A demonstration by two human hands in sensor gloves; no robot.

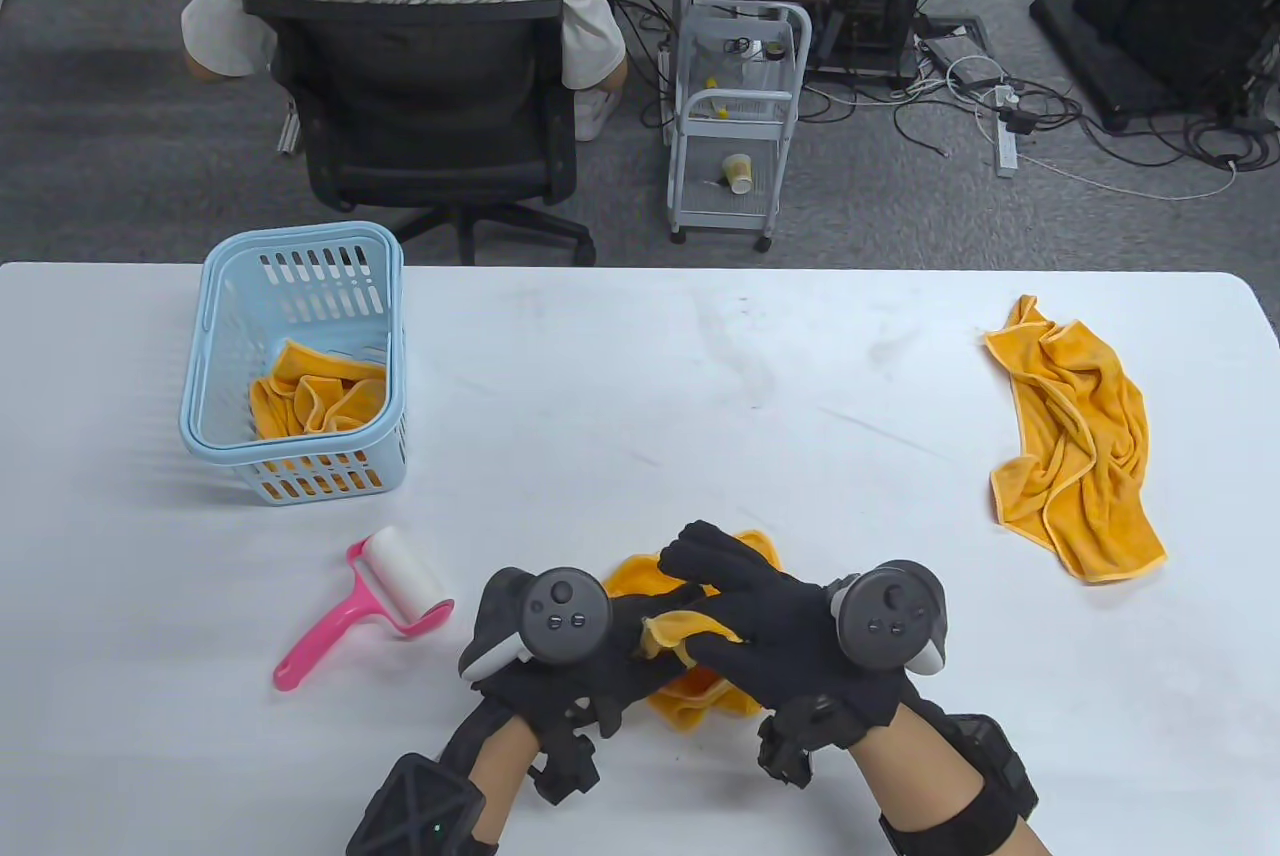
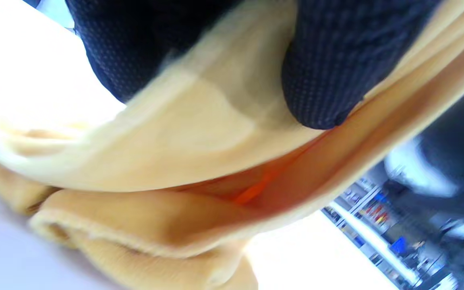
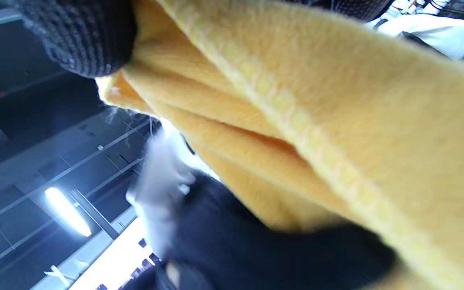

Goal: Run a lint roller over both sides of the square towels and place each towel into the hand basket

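1. Presently, orange towel (image 1: 690, 636): bunched between both hands, pinched by left hand (image 1: 560, 656) and right hand (image 1: 790, 636); fingers curled into the cloth.
2. Lint roller (image 1: 365, 606): lay left of the left fingers, handle toward the person; left hand nearer.
3. Hand basket (image 1: 300, 366): beyond the fingers, far-left.

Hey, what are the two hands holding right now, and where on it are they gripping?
Both the left hand and the right hand hold one bunched orange towel, pinching its folded edge; which corner cannot be told.

Three orange towels (image 1: 1080, 436), one basket (image 1: 300, 366), one lint roller (image 1: 360, 616), two hands (image 1: 700, 636).
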